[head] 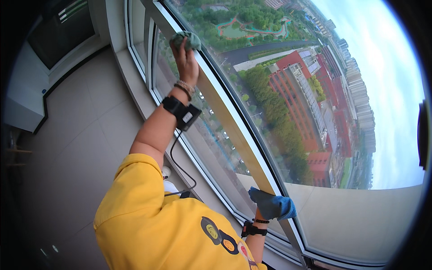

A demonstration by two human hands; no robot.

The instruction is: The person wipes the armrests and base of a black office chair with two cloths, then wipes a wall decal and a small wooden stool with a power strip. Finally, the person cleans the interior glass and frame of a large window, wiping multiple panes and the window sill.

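Note:
My left hand (188,65) grips a bunched green cloth (189,41) against the upper part of a metal window rail (233,126). Lower on the same rail is a blue cloth (275,204), wrapped over my right hand, which it almost wholly hides. Only the right wrist shows below it. Each wrist bears a black strapped device, the left one (184,113) with a cable running down from it, the right one (253,229) smaller. Glass panes lie on both sides of the rail, the large pane (256,111) on the right.
A pale sill (138,91) runs along the window's foot, beside the tiled floor (84,145). At the upper left stands a white wall with a dark panel (62,33). Trees, a road and red buildings (303,111) lie far below outside. A white shoe (166,172) shows near the sill.

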